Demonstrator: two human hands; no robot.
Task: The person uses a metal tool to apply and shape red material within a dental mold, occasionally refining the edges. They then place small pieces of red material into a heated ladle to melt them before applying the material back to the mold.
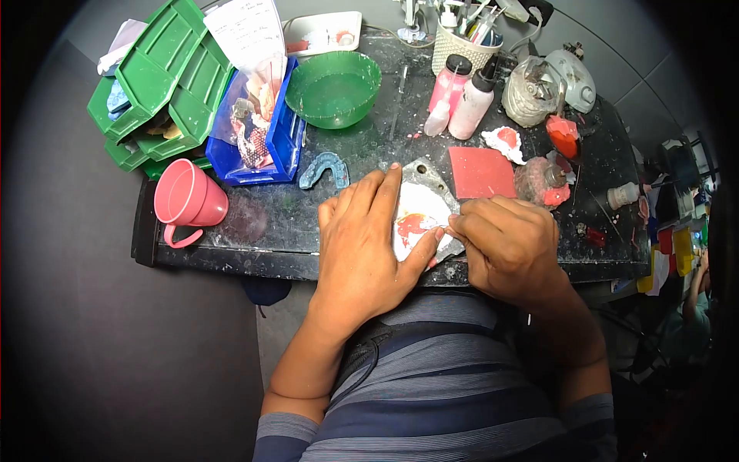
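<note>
A metal dental flask [421, 169] filled with white plaster [419, 197] sits at the table's front edge, a pinkish-red patch [412, 225] in its middle. My left hand [358, 242] grips its left side, fingers stretched along it and thumb across the near part. At the right side of the flask, my right hand [514, 242] is closed in a pinch around a thin tool, mostly hidden, whose tip meets the plaster near my left thumb. A pink wax sheet [483, 172] lies just behind my right hand. Left of the flask rests a blue horseshoe-shaped dental piece [324, 169].
To the left stand a pink mug [190, 202], a blue bin [288, 146] and stacked green bins [165, 69]. Behind are a green bowl [333, 90] and a white tray [339, 21]. Pink bottles [471, 108], a glass jar [530, 96] and a burner-like item [543, 182] stand right.
</note>
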